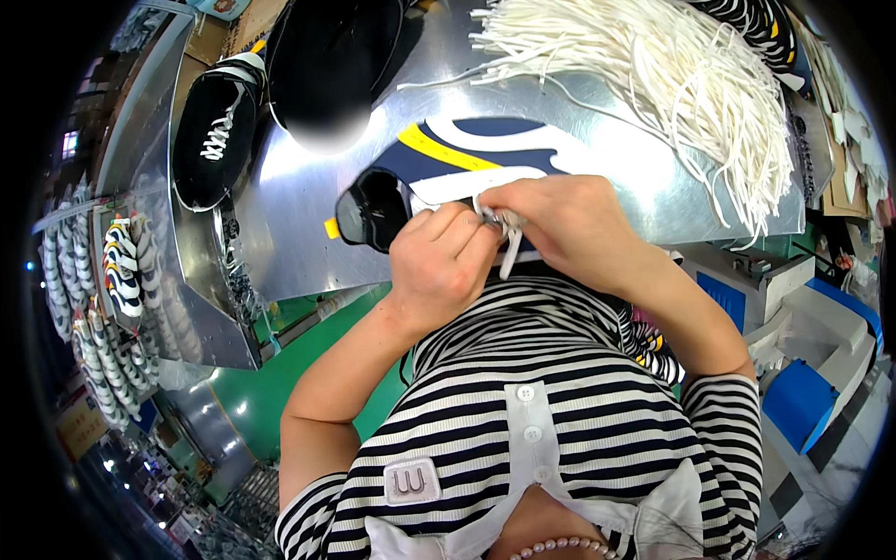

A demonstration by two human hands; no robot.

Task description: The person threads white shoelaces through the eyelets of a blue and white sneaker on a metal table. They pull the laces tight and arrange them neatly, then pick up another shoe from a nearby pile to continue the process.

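Note:
A navy shoe upper (pixel 373 207) with white panels and a yellow stripe lies on its side on the metal table, its dark opening to the left. Both hands meet at its near edge, over the lacing area. My left hand (pixel 443 257) is closed, its curled fingers against the upper where a white shoelace (pixel 510 257) bunches up. From the other side my right hand (pixel 571 219) pinches the same lace between thumb and forefinger. A short length of lace hangs down between the hands. My fingers hide the eyelets and most of the tongue.
A thick heap of loose white laces (pixel 653 70) covers the table's far right. Far left stands a black shoe (pixel 219 135) with white lacing, beside a larger dark object (pixel 331 56). More striped uppers (pixel 761 33) are stacked at the back right. Grey-and-blue machinery (pixel 798 355) stands right of me.

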